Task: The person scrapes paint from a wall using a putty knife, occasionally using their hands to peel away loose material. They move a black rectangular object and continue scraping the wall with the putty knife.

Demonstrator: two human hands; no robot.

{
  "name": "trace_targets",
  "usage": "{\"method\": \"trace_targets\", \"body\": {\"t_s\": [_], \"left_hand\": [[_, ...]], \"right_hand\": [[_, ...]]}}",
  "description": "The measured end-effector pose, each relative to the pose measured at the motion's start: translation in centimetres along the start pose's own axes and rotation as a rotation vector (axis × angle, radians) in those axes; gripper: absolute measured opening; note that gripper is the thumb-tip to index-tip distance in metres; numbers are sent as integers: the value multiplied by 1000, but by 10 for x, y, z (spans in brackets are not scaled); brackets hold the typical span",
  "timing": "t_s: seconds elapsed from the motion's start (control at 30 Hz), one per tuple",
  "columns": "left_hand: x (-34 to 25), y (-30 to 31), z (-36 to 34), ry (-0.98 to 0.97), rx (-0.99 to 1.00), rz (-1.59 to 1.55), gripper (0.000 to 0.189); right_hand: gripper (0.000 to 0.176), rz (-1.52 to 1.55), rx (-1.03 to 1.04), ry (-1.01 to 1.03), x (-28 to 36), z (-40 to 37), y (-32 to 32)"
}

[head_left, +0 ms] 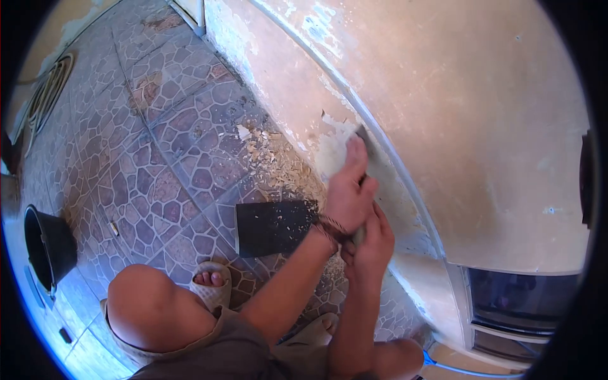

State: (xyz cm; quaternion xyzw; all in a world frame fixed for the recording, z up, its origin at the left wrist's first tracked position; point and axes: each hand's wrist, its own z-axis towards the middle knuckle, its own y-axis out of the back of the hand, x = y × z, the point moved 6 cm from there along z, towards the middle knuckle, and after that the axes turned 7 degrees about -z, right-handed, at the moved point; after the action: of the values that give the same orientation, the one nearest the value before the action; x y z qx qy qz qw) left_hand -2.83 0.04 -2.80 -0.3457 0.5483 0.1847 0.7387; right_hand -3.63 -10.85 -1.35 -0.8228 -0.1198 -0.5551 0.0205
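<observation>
- The left hand (350,188) is closed around a scraper (363,133), with extended fingers (356,152) pressed together along it towards its blade; motion blurs the detail.
- The right hand (372,242) is curled shut around the scraper's lower part, just behind the left wrist, though the fingers partly hide what they enclose.
- The scraper runs through both grips, its dark blade showing just past the left fingers, against the wall (481,126).
- Just beside the left fingers, on their left, is a pale scraped patch (330,155) with a ragged edge.
- A raised strip (396,158) passes close to the right of the blade and runs along the wall.
- Left of the left hand, paint flakes (278,166) lie heaped on the stone-patterned floor (164,190) along the foot of the wall.
- Beside the left wrist, which wears a braided bracelet (332,227), a dark sheet (269,229) lies flat, sprinkled with flakes.
- Well apart from the grips, on the far left, are a black bucket (58,247) and a coiled hose (52,88).
- Behind the hands, nearer the body, is a sandalled foot (212,284).
</observation>
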Motion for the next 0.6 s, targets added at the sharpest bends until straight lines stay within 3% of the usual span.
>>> {"method": "trace_targets", "body": {"t_s": [0.13,0.37,0.6], "left_hand": [[-2,-13,-9,-63,40,69,61],[-1,30,28,29,33,13,60],[-3,-2,-2,4,16,-38,59]], "right_hand": [[35,-4,-30,-39,4,-10,13],[29,41,2,5,2,3,-43],[35,-10,-52,-51,0,-6,1]]}}
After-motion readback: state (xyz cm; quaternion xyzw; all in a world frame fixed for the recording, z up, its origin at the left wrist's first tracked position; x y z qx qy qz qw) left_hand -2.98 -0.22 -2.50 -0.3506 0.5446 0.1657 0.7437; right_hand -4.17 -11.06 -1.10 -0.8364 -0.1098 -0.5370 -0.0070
